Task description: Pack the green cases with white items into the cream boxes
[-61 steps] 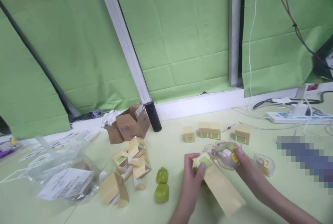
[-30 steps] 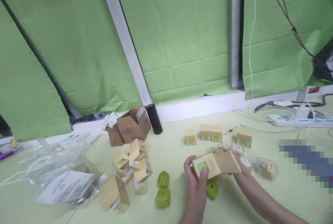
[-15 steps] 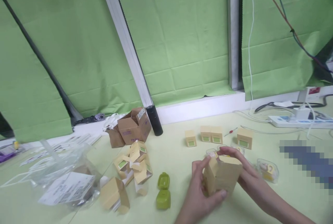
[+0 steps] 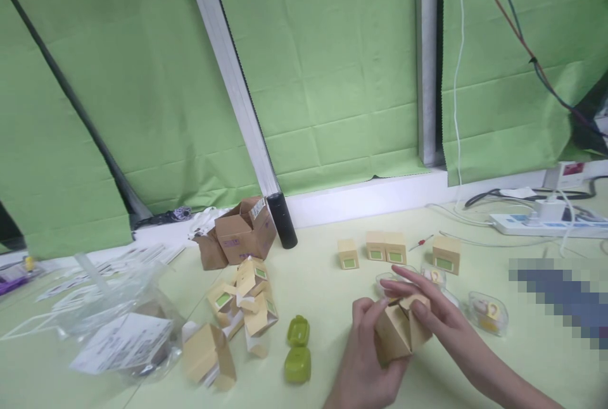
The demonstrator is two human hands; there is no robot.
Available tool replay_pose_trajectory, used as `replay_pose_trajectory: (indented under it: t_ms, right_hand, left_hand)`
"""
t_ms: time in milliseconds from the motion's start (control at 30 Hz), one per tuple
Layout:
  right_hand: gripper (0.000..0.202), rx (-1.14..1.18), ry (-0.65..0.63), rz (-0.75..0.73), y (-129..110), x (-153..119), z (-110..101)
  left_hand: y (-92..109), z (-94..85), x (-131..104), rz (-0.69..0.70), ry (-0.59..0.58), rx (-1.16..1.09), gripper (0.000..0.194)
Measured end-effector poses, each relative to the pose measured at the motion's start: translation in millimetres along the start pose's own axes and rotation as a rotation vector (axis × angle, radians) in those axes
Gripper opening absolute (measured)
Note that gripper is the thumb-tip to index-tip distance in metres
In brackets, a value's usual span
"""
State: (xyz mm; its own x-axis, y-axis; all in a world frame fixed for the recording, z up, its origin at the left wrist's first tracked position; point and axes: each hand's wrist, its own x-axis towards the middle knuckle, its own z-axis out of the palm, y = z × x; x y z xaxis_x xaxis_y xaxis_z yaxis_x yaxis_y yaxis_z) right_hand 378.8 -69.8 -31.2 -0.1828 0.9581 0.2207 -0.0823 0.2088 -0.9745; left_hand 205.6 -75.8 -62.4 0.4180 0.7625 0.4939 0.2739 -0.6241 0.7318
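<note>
Gripping a small tan cardboard carton (image 4: 399,330), both hands meet above the pale green surface (image 4: 323,282). Left hand (image 4: 368,349): fingers curled closed around the carton's near-left side. Right hand (image 4: 430,314): fingers bent over its top flaps, thumb pressing the front. Just beyond the right fingers: clear plastic cases (image 4: 488,312). Left of the left fingers: two green clamshell cases (image 4: 297,349).

Tan carton (image 4: 398,333), lime-green cases (image 4: 297,364)
</note>
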Motion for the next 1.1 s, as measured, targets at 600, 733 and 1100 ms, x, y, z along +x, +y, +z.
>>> replay_pose_trajectory:
  t_ms: [600,733,1100]
  right_hand:
    - [0.046,0.049,0.115,0.229,-5,2,10]
    - [0.040,0.216,0.135,0.264,-4,3,5]
    - [0.033,0.207,0.175,0.232,-8,8,-5]
  left_hand:
    - [4,-0.4,2,-0.032,-0.104,0.169,0.055]
    - [7,-5.2,8,-0.050,0.019,0.242,0.047]
    - [-48,-69.6,71,-0.541,0.297,0.284,0.039]
